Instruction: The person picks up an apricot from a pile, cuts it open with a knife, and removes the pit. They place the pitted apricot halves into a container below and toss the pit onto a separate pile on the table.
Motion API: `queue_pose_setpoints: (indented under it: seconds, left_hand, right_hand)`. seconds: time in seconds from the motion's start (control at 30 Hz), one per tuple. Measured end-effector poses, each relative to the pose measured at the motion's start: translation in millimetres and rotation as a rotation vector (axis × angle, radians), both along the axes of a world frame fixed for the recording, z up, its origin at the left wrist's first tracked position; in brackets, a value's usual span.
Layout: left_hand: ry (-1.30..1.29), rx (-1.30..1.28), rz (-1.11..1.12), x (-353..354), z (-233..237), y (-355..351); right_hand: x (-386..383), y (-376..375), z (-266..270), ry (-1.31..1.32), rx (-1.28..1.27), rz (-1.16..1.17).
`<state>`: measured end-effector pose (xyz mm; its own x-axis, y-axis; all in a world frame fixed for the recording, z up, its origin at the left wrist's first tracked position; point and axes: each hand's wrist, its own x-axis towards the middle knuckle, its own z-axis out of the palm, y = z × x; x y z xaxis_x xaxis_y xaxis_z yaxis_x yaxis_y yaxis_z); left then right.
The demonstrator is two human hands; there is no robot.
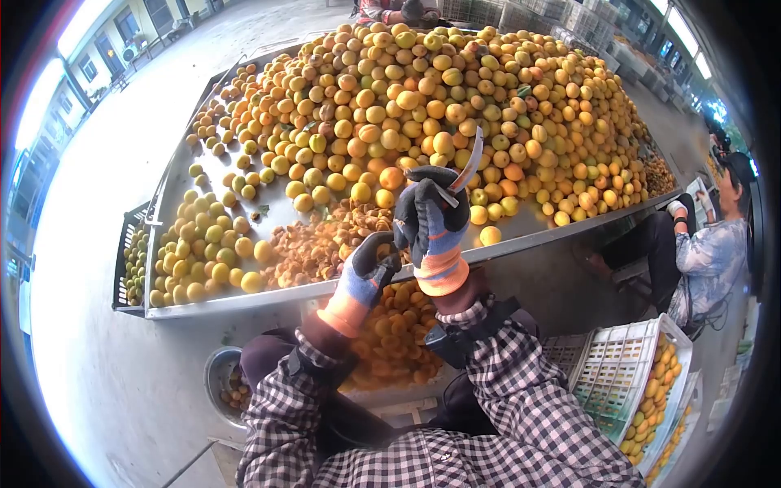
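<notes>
My right hand [435, 232], in a dark, blue and orange glove, is closed around a knife with a curved blade [469, 165]. The blade points up over the heap of apricots [455, 77]. My left hand [366, 272], gloved alike, is just left of and below it, fingers curved and apart, with no fruit clearly visible in them. Beneath both hands runs the front rim of a metal table [301, 293]. Close by on it lies a pile of brownish-orange fruit pieces [313, 248]. Whole yellow apricots [195, 256] cover the front left corner.
Below the rim, between my knees, sits a mass of split apricots [399, 333]. A metal basin [224, 378] stands at lower left. White crates [622, 362] with apricots are at lower right, and a black crate [130, 260] at left. Another person [708, 252] sits at right; one more is at the far side.
</notes>
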<state>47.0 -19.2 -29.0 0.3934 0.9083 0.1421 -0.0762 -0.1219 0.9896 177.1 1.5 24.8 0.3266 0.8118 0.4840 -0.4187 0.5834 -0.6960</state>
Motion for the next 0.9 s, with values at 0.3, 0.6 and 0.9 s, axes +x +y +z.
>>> queue_pose_setpoints:
  seconds: [0.3, 0.6, 0.9]
  left_hand:
    - [0.286, 0.199, 0.072, -3, 5, 3]
    - [0.622, 0.508, 0.121, -5, 7, 7]
    - [0.717, 0.671, 0.182, -6, 6, 22]
  right_hand:
    - [0, 4, 2, 0.396, -0.366, 0.073]
    - [7, 31, -31, 0.643, -0.752, -0.062]
    - [12, 40, -36, 0.683, -0.837, -0.053]
